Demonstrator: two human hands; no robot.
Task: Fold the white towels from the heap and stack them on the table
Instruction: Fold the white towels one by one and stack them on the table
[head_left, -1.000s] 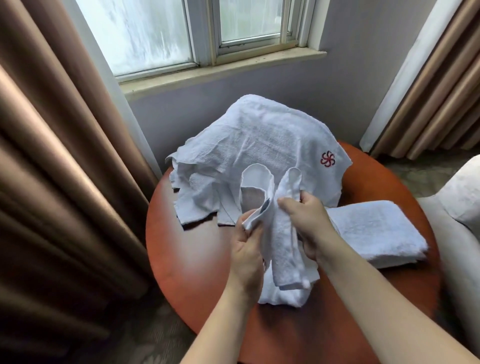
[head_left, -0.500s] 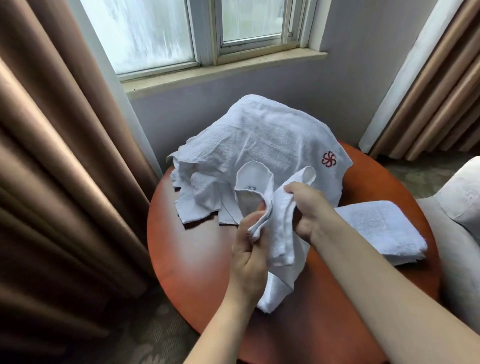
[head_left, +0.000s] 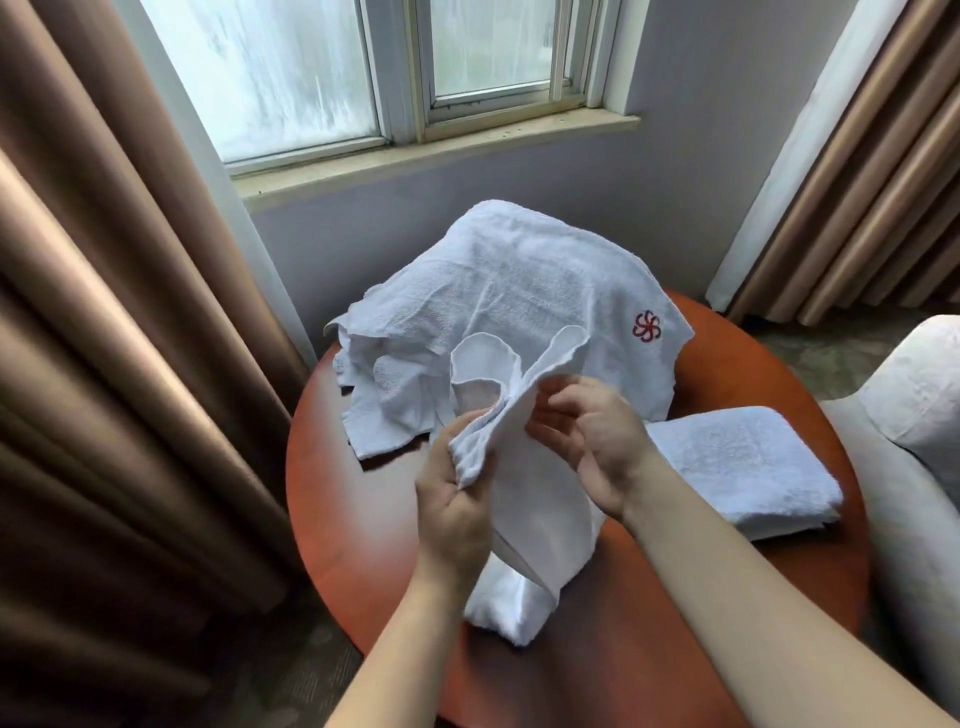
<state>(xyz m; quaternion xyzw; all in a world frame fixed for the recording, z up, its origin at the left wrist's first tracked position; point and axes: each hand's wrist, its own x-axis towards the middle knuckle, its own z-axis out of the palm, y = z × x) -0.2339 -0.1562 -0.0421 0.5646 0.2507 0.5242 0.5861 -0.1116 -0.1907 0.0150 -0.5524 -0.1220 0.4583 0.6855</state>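
A heap of white towels (head_left: 519, 291), the top one marked with a red flower logo, lies at the back of the round red-brown table (head_left: 363, 519). One folded white towel (head_left: 737, 467) rests on the table's right side. In front of the heap my left hand (head_left: 457, 509) grips a bunched part of a small white towel (head_left: 540, 519). The towel's lower end drapes onto the table. My right hand (head_left: 597, 447) hovers just right of the towel's upper edge, its fingers loosely spread and holding nothing.
Brown curtains (head_left: 130, 364) hang close to the table's left edge, and more curtains (head_left: 857, 182) hang at the back right. A pale armchair (head_left: 924, 441) stands against the table's right side. Behind the heap are a wall and a window sill (head_left: 441, 156).
My right hand has let go of the towel's upper edge and opened. My left hand keeps its grip, and the towel's lower end has dropped onto the table.
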